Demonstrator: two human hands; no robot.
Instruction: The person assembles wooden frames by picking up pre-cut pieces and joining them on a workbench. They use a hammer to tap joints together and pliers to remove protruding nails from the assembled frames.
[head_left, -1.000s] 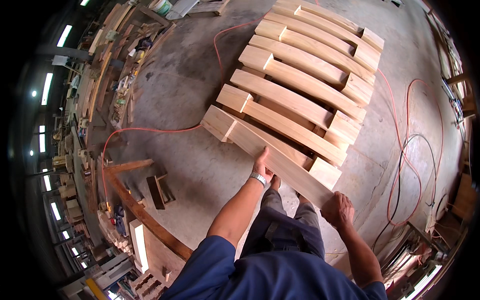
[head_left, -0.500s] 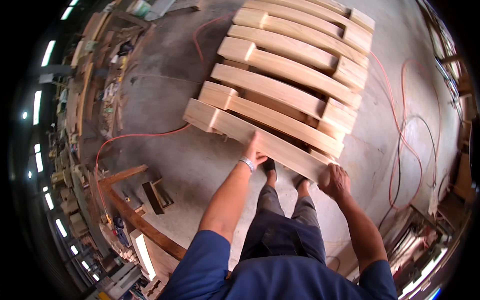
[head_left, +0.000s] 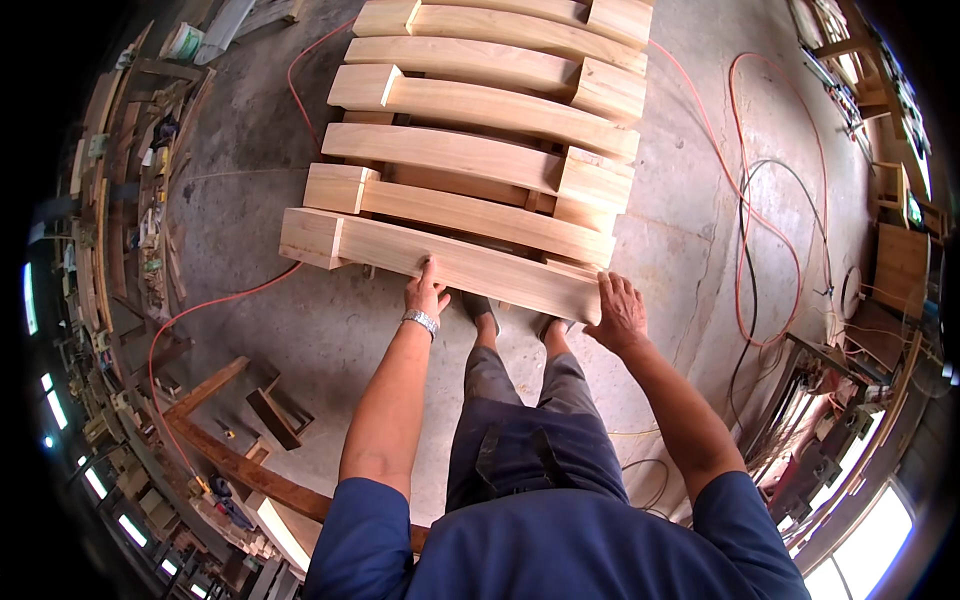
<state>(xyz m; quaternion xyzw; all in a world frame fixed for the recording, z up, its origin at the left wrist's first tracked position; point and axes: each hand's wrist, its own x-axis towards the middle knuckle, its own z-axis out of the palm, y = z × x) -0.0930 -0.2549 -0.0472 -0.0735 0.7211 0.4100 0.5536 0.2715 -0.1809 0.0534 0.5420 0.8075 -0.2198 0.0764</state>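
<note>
A thick, pale wooden board (head_left: 465,265) forms the nearest piece of a row of similar pieces, with a squared block-like section at its left end. My left hand (head_left: 425,293), wearing a metal watch at the wrist, grips its near edge around the middle. A finger lies against the face, while the others curl under and are partly hidden. At the board's right end, my right hand (head_left: 620,312) wraps over the corner, its thumb side toward the board. Just beyond lies the neighbouring slat (head_left: 485,220), touched by neither hand.
Further slats (head_left: 450,150) stretch away in a stack over the concrete floor (head_left: 690,230). Red hose (head_left: 745,290) and dark cable (head_left: 740,330) loop at the right. Timber offcuts (head_left: 155,200) pile up at far left. A brown beam frame (head_left: 240,465) and small wooden stand (head_left: 275,415) sit near left.
My view has turned, so the slats now appear further left and more level. Both hands keep their hold on the nearest board, at about the same places along it.
</note>
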